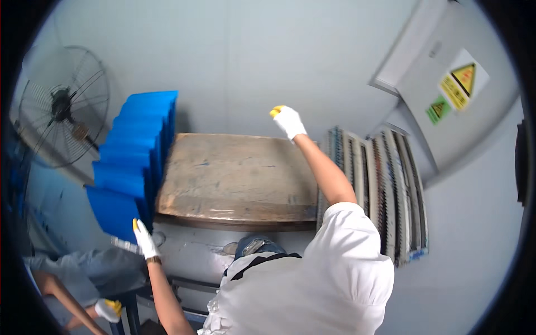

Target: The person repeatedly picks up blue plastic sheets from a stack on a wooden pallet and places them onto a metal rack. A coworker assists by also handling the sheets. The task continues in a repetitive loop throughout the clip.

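Observation:
My right hand (288, 121), in a white glove with yellow fingertips, is raised over the far edge of a worn wooden tabletop (240, 173). Its fingers are curled in, and no object shows in them. Lower left, my left hand (146, 239) wears the same kind of glove. Its fingers are stretched out beside the near end of a row of upright blue panels (123, 176). Whether they touch the nearest panel, I cannot tell. A pale strip (126, 244) lies at that panel's lower edge, next to this hand.
Several long grey slatted racks (385, 190) lean side by side right of the tabletop. A caged fan (64, 106) stands at far left. Lower left, another person's gloved hand (109, 310) shows near a dark metal frame (131, 312). Warning signs mark a grey door (469, 61).

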Available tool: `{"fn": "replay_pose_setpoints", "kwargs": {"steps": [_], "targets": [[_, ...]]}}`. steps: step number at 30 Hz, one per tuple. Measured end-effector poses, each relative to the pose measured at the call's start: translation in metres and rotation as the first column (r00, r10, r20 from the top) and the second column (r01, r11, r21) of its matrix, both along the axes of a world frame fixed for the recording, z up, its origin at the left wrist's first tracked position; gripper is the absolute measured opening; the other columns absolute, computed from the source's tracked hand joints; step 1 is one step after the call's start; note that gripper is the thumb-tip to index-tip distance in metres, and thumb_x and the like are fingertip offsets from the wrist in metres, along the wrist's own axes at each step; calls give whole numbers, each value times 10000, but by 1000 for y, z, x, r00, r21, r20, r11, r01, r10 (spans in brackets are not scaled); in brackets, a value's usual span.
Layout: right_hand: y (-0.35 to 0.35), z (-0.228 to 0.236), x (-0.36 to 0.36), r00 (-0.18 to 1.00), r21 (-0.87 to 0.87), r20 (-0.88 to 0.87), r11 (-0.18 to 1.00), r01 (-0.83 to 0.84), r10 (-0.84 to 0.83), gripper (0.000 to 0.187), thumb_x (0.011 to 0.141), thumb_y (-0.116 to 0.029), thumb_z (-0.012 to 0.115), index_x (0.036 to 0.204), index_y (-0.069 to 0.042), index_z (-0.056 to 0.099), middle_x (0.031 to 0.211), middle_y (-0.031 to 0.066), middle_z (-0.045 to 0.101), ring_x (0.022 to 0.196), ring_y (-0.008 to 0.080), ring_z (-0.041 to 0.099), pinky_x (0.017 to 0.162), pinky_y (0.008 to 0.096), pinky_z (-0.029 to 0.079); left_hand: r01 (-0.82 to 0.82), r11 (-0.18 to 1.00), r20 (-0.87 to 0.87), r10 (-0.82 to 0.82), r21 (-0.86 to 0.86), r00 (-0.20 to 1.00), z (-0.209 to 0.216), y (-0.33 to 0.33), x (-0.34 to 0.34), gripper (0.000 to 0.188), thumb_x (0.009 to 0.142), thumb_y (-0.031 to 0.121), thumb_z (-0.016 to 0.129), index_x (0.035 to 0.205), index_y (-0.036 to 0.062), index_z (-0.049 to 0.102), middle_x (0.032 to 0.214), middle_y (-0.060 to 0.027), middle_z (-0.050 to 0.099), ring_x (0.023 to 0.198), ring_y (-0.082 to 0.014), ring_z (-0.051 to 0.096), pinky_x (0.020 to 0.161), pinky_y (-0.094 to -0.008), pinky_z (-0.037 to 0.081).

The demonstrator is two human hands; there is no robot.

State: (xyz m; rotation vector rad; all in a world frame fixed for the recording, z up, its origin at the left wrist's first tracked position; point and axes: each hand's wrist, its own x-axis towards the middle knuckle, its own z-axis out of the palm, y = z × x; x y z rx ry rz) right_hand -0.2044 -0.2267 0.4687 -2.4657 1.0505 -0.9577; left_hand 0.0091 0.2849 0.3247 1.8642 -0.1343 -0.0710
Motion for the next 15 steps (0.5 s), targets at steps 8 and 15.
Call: {"fn": "replay_pose_setpoints", "kwargs": {"steps": [8,15], "targets": [[-10,2,-291,661,65,-345,686,725,-666,335,709,-287,522,851,14,557,871,226,570,834,358,551,723,407,443,-3,1000,-48,4,28,999,-12,-26,-100,418,868,309,410,1162,12,417,1171,-144,448,1058,-209,425,911,-284,301],[112,-53,-331,597,135,-579,657,742,-556,631,685,-332,618,1192,-36,387,1027,199,534,934,326,523,794,360,419,39,936,-426,-196,-351,883,-57,-32,-165,371,866,317,420,1163,95,418,1137,-48,460,1020,-159,436,896,-333,318]]}}
